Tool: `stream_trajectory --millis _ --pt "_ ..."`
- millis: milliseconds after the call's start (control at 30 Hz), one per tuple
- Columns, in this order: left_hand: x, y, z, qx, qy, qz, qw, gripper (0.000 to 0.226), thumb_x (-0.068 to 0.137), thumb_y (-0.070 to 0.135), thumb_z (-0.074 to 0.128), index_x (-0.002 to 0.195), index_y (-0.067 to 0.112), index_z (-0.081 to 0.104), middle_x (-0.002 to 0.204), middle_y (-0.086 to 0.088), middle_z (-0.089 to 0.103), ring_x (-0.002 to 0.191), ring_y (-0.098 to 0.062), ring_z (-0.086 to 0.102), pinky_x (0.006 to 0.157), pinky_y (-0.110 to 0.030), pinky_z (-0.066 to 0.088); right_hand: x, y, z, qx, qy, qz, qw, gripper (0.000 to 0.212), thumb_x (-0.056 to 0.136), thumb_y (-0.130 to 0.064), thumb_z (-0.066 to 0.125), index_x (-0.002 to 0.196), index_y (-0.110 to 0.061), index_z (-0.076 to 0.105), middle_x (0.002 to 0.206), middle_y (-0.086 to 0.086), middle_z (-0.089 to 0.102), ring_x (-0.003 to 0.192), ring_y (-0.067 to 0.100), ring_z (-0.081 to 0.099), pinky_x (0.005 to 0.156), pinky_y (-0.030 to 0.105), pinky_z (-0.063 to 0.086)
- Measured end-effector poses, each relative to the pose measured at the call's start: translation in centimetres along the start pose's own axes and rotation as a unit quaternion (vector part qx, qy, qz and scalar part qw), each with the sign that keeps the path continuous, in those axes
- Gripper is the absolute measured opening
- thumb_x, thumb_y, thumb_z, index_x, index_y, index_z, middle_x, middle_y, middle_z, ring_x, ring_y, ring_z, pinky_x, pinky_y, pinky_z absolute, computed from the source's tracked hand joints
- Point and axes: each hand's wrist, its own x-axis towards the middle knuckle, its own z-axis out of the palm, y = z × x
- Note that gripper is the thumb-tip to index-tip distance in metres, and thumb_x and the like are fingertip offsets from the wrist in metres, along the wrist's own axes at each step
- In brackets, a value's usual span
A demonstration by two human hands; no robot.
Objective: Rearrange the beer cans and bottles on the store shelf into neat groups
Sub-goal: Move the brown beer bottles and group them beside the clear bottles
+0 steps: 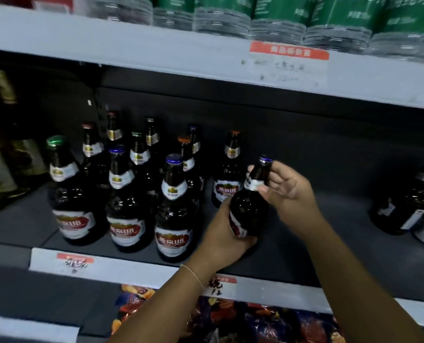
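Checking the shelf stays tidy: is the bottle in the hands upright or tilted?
Tilted. The held bottle leans, cap to the right; the left hand holds its base, the right hand its neck.

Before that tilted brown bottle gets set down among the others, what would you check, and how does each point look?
1. Grip: left hand holds the body of the tilted brown glass bottle with the blue cap, right hand pinches its neck: ok.
2. Bottle upright: not ok, it leans.
3. Bare dark shelf to its right for setting down: ok.
4. Nearest standing brown bottle with the orange cap close behind: cannot tell whether they touch.
5. Front-row bottle with the blue cap upright: ok.
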Motion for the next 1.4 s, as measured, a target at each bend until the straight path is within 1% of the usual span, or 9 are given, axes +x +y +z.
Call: stream_trajectory --millis 267,367,533,633,833,1067,1200,1300,1400 --pt "-1.4 -0.9 -1.1 0.057 0.104 0.001 0.993 0.083 0.065 0.024 0.087 0.134 0.028 0.042 0.121 0.02 0.055 0.114 0.004 0.051 0.098 -0.009 0.039 1.0 0.8 2.4 0.01 -0.074 -0.013 0.997 0.05 0.091 0.0 0.055 0.14 -0.01 0.049 0.136 0.006 0.061 0.132 0.018 0.053 0.11 0.033 0.042" --pt "-1.3 -1.0 -0.8 0.07 0.14 -0.005 0.988 0.085 0.062 0.034 0.088 0.133 0.027 0.042 0.126 0.012 0.056 0.117 -0.004 0.053 0.1 -0.021 0.043 0.9 0.7 2.5 -0.047 -0.04 0.013 0.998 0.049 0.096 0.005 0.055 0.139 -0.018 0.05 0.129 -0.005 0.064 0.123 0.005 0.058 0.104 0.021 0.045" --pt "-1.0 -0.5 -0.5 0.089 0.156 -0.016 0.984 0.093 0.058 0.03 0.09 0.136 0.022 0.039 0.129 0.003 0.051 0.12 -0.012 0.047 0.097 -0.018 0.036 -2.0 3.0 3.0 -0.164 0.142 0.121 0.969 0.018 0.093 -0.028 0.065 0.107 -0.017 0.07 0.095 -0.003 0.072 0.088 0.004 0.068 0.087 0.029 0.056" --pt "-1.6 -1.0 -0.7 0.103 0.125 -0.008 0.987 0.094 0.064 0.017 0.085 0.143 0.017 0.033 0.132 0.0 0.049 0.123 -0.011 0.044 0.105 -0.02 0.035 -4.3 4.5 3.6 -0.116 0.148 0.217 0.958 0.023 0.098 -0.034 0.057 0.088 -0.017 0.07 0.084 0.002 0.074 0.082 0.016 0.071 0.078 0.032 0.057" --pt "-2.8 -1.7 -1.3 0.075 0.092 0.009 0.993 0.078 0.064 0.006 0.049 0.141 0.013 0.038 0.131 -0.003 0.051 0.125 -0.012 0.046 0.111 -0.028 0.036 -5.3 6.2 4.5 0.029 0.149 0.211 0.966 0.023 0.103 -0.013 0.047 0.105 -0.011 0.07 0.103 0.009 0.076 0.104 0.025 0.07 0.098 0.044 0.053" --pt "-3.2 -1.5 -1.6 0.066 0.047 -0.03 0.996 0.092 0.068 0.005 0.053 0.151 0.02 0.018 0.145 0.001 0.038 0.135 -0.008 0.034 0.116 -0.026 0.028 -4.7 7.7 5.6 0.068 0.068 0.191 0.977 0.037 0.103 0.0 0.043 0.132 -0.017 0.057 0.126 0.005 0.068 0.121 0.02 0.062 0.108 0.044 0.045" --pt "-3.3 -1.8 -1.4 0.062 0.051 -0.044 0.996 0.097 0.07 0.002 0.053 0.153 0.023 0.009 0.15 0.002 0.035 0.138 -0.01 0.032 0.117 -0.028 0.028 -4.6 8.3 5.6 -0.002 0.03 0.165 0.986 0.057 0.096 0.015 0.043 0.146 -0.014 0.042 0.138 -0.001 0.059 0.129 0.006 0.053 0.113 0.03 0.039" --pt "-3.3 -1.5 -1.4 0.071 0.056 -0.041 0.995 0.093 0.073 -0.004 0.054 0.152 0.021 0.013 0.142 0.008 0.036 0.131 -0.001 0.032 0.106 -0.006 0.02 -4.5 8.4 6.0 -0.037 0.012 0.146 0.989 0.064 0.092 0.015 0.052 0.147 -0.014 0.039 0.138 -0.005 0.057 0.128 -0.001 0.052 0.102 0.012 0.041" --pt "-3.2 -1.3 -1.5 0.074 0.059 -0.033 0.995 0.092 0.073 -0.006 0.053 0.152 0.02 0.015 0.142 0.007 0.037 0.129 0.001 0.031 0.106 -0.007 0.019 -4.5 9.0 6.3 -0.053 0.035 0.137 0.989 0.066 0.089 0.01 0.063 0.142 -0.025 0.044 0.135 -0.006 0.06 0.126 0.002 0.055 0.105 0.017 0.043"
